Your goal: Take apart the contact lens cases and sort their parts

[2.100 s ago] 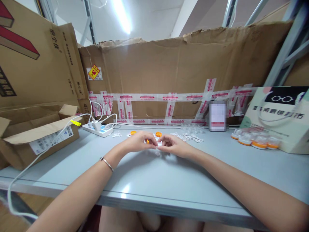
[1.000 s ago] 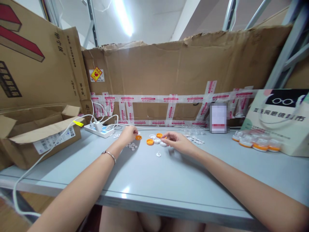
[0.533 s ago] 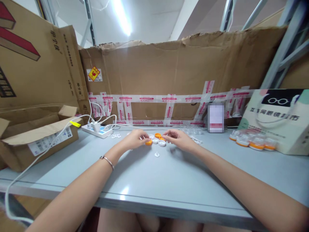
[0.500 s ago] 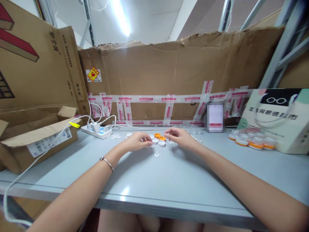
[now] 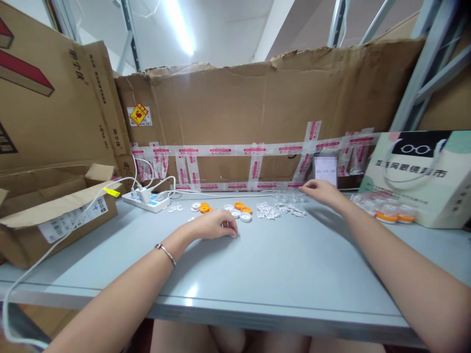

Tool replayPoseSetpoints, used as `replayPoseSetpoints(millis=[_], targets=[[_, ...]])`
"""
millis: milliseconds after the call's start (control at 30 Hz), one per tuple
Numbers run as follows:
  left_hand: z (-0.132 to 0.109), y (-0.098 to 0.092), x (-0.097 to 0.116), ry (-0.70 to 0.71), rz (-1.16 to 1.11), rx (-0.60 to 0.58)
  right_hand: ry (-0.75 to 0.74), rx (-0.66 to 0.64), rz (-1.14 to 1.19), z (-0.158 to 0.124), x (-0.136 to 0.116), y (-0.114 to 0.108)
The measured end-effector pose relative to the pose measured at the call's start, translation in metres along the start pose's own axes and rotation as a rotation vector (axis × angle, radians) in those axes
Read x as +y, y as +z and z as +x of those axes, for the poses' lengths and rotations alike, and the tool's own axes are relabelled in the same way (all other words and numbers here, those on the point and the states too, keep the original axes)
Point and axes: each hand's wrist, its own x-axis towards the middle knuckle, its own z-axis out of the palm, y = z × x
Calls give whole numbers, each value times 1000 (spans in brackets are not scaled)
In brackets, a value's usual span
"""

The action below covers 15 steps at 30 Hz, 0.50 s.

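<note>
My left hand is low over the table, its thumb and fingers closed in a pinch at a small white plastic piece, mostly hidden by the fingertips. Just beyond lie white round caps and orange round caps; a second group of orange caps and white ones is behind the wrist. My right hand reaches to the back, fingertips together at the edge of several clear plastic cups. Whether one is between these fingers cannot be made out.
Small white parts lie in a pile mid-table, with small white discs near the power strip. A phone leans at the back. Clear-topped orange cases stand by a paper bag. An open carton is left.
My left hand has come nearer, onto the small white piece that lay alone on the table. The right hand has moved away from the caps, right and back to the clear cups.
</note>
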Motion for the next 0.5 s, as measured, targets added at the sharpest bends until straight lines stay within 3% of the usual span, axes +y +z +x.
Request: replayPoseSetpoints(millis=[100,200,300,400,500], targets=[[0,-3,0,-54,21,84,-121,-115,-107,-4,-10,7],[-1,-10,-6,-139,83,219,-53,-45,-243,-1,-8,1],[-3,-22,-21,-230,186,354,77,116,-356,2,2,-12],[-9,-37,-40,-356,290,501,219,378,-399,-1,17,-22],[-21,-53,-59,-522,371,576,303,567,-437,-7,34,-22]])
